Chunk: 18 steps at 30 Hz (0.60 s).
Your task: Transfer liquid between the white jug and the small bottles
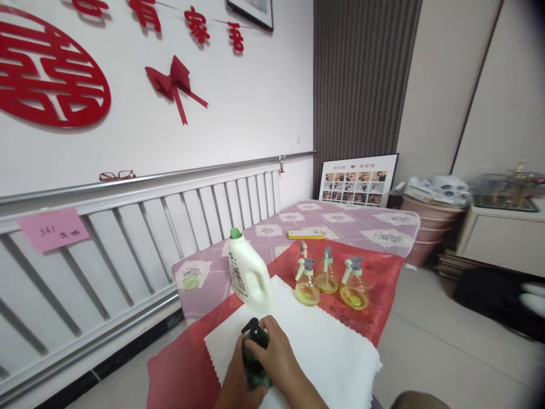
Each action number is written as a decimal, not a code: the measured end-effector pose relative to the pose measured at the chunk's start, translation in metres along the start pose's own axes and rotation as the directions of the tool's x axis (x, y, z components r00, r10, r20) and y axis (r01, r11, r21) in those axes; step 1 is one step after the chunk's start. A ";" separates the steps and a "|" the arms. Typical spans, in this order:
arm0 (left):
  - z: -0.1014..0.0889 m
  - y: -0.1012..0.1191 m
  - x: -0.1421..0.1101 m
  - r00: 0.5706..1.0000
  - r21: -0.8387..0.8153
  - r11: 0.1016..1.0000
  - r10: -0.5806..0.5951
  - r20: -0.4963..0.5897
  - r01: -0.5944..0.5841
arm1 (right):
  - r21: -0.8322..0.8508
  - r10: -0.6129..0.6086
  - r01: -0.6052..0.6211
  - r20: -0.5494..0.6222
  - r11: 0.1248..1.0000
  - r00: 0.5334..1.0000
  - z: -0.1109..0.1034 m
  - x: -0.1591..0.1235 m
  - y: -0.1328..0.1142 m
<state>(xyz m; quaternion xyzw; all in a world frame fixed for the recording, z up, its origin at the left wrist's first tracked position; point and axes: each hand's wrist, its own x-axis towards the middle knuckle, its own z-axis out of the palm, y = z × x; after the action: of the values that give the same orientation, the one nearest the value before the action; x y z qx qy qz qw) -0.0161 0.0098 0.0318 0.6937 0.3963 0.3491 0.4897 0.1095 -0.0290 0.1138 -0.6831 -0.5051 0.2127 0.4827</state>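
A dark green pump bottle (pixel 252 358) with a black pump head stands upright between my hands, close to the table's near edge. My left hand (pixel 237 378) wraps around its body from the left and below. My right hand (pixel 276 345) closes on its upper part, with the fingers at the collar just under the pump. Much of the bottle is hidden by my fingers. Under it lies a white cloth (pixel 326 346) with a scalloped edge. Just beyond the hands, a large white jug (pixel 251 272) with a green spout and a side handle stands on the table.
Several clear spray bottles (pixel 307 291) with yellow liquid stand on a red cloth (pixel 378 272) to the right. A yellow flat case (pixel 305 234) lies behind them. A pale green cap (pixel 191 282) rests at the left on the patterned tablecloth (pixel 366 218). A white radiator (pixel 128 250) borders the left.
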 end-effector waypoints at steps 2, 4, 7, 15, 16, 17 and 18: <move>-0.011 0.001 0.001 1.000 0.017 1.000 -0.013 0.011 0.013 | -0.001 0.015 -0.015 -0.006 1.000 1.000 0.003 0.000 0.002; -0.023 0.007 0.004 0.994 -0.034 0.995 -0.096 0.057 0.098 | 0.002 0.030 -0.030 -0.011 1.000 0.999 0.005 0.000 0.004; -0.032 0.027 0.009 0.987 -0.120 0.981 -0.145 0.066 0.153 | 0.010 0.050 -0.050 -0.015 0.999 0.999 0.006 0.000 0.007; -0.001 0.090 0.017 0.974 0.204 0.966 -0.121 -0.193 0.161 | 0.052 0.066 -0.064 -0.038 0.997 0.997 0.005 -0.001 0.008; 0.001 0.093 0.018 0.973 0.231 0.960 -0.113 -0.199 0.159 | 0.054 0.058 -0.055 -0.055 0.997 0.997 0.006 -0.002 0.008; 0.002 0.093 0.019 0.975 0.244 0.957 -0.109 -0.194 0.156 | 0.056 0.049 -0.045 -0.070 0.997 0.996 0.006 -0.002 0.008; 0.002 0.092 0.020 0.977 0.244 0.958 -0.107 -0.184 0.151 | 0.058 0.040 -0.035 -0.081 0.998 0.996 0.007 -0.002 0.009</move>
<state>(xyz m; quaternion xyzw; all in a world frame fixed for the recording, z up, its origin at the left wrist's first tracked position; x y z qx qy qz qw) 0.0133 0.0082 0.1217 0.6917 0.5228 0.3197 0.3821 0.1073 -0.0283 0.1024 -0.6866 -0.4656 0.2078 0.5182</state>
